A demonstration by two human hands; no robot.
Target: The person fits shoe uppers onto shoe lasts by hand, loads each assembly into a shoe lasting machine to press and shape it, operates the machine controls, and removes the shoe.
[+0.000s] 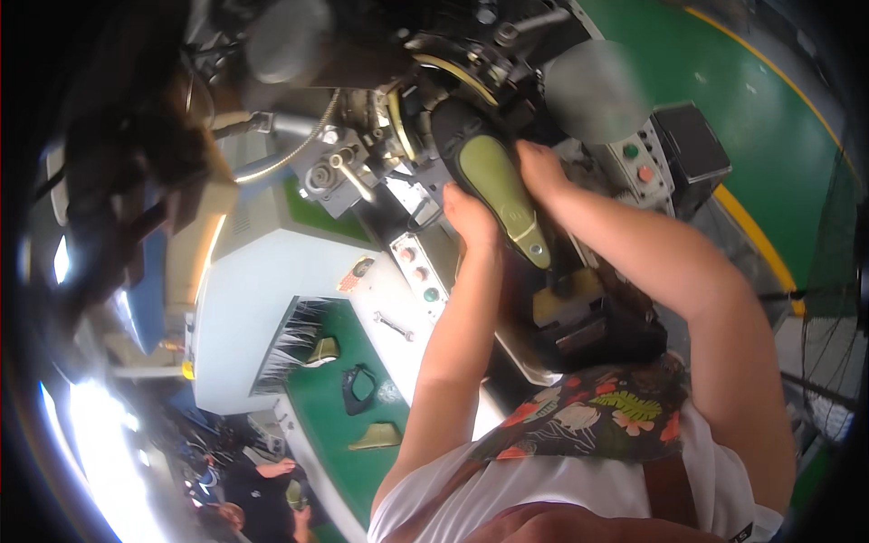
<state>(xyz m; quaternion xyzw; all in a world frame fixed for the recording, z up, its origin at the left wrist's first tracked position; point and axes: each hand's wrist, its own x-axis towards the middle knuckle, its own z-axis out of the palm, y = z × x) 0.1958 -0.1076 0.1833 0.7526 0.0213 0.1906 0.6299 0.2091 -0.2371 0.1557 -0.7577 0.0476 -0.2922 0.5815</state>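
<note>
A shoe upper [450,127], black and stretched over a shoe form, lies bottom up with its toe among the jaws of a machine [398,118]. Its green insole board [491,174] faces me, and a round metal-rimmed hole shows at the heel end. My left hand [471,217] is closed on the left side of the shoe, thumb uppermost. On the opposite side my right hand [541,170] grips the edge farther toward the toe. The fingers of both hands are mostly hidden beneath and behind the shoe.
Button panels [641,165] flank the machine. To the left, a green conveyor belt [330,398] carries a black upper [359,387] and green pieces [375,436] out of a white housing [262,299]. A wrench [394,326] lies beside it. Another person [262,493] works at the lower left.
</note>
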